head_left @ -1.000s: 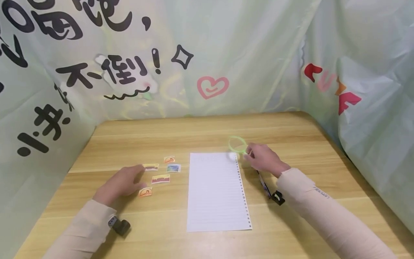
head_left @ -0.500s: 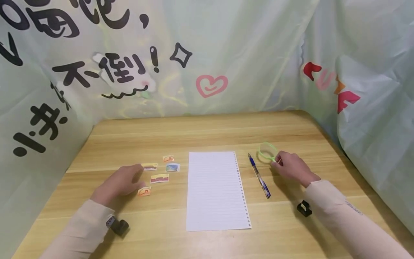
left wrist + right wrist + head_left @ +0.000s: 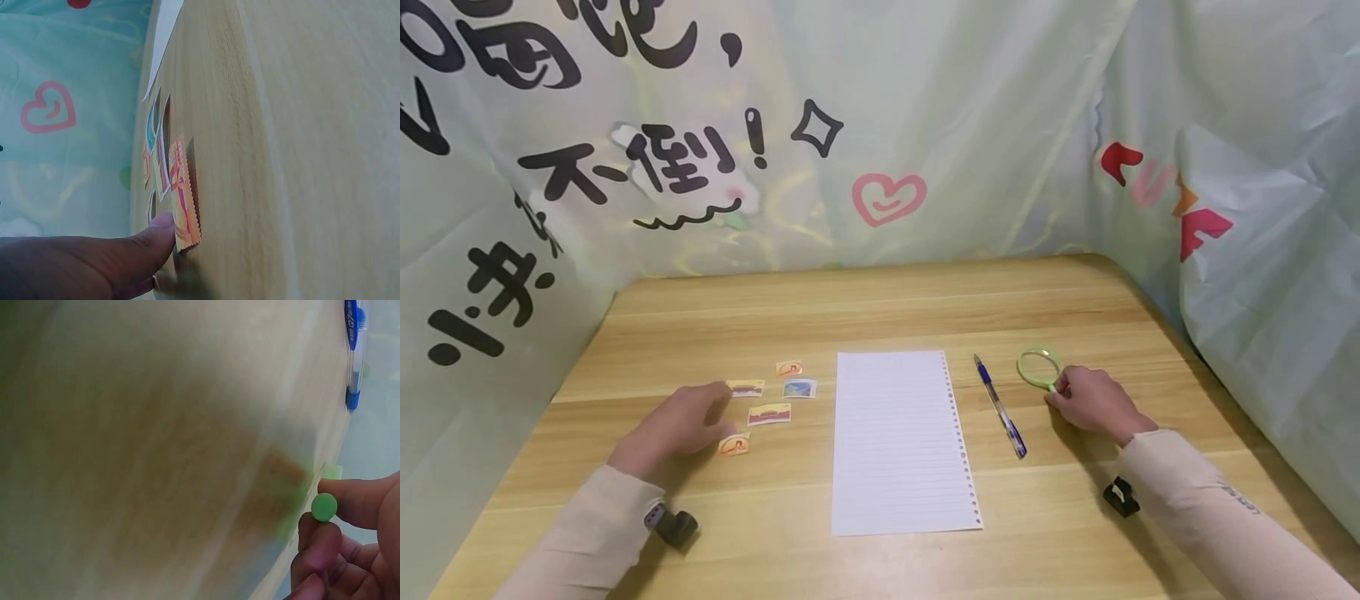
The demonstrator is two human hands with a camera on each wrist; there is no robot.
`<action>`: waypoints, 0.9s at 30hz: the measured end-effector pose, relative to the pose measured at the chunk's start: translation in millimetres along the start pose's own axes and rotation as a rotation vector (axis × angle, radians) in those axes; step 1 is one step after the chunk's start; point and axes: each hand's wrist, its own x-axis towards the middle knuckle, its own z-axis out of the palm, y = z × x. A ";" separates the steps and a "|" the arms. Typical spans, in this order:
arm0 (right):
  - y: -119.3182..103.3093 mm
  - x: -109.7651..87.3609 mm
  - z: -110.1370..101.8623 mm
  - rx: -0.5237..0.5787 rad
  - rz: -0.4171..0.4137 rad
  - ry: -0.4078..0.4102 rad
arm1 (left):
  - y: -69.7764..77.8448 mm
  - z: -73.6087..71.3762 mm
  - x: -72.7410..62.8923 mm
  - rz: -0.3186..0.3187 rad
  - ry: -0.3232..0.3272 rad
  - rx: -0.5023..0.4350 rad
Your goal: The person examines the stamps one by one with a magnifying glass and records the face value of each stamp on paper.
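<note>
My right hand (image 3: 1093,402) pinches the short handle of a green magnifying glass (image 3: 1039,367) between thumb and fingers, at the right of the table. Its round green handle end (image 3: 324,507) pokes out from the grip in the right wrist view. On the left, my left hand (image 3: 676,423) rests with loosely bent fingers beside several postage stamps. Its thumb tip is right at an orange stamp (image 3: 184,200) with a toothed edge. The index fingertip reaches a yellow stamp (image 3: 747,388). Close by lie a red-and-yellow stamp (image 3: 769,414), a blue stamp (image 3: 799,388) and another orange stamp (image 3: 789,367).
A lined sheet of paper (image 3: 902,450) with punched holes lies mid-table. Between it and the magnifying glass is a blue pen (image 3: 1000,408), its tip pointing away. A printed pale cloth (image 3: 985,167) hangs around the wooden table (image 3: 880,308).
My right hand has carried the magnifying glass from above the paper's upper right corner rightward past the pen and lowered it toward the table. The left hand has stayed beside the stamps.
</note>
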 end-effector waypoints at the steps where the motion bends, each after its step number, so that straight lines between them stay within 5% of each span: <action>1: 0.3 -0.2 0.3 0.002 0.000 -0.005 | -0.1 -0.2 0.2 -0.004 -0.003 0.000; 17: 1.6 -2.5 0.7 0.042 0.004 -0.073 | -1.8 0.7 -0.2 -0.035 -0.026 -0.005; 27: -5.8 5.4 -15.2 0.039 -0.030 -0.007 | 8.7 -8.5 7.3 -0.030 0.022 -0.054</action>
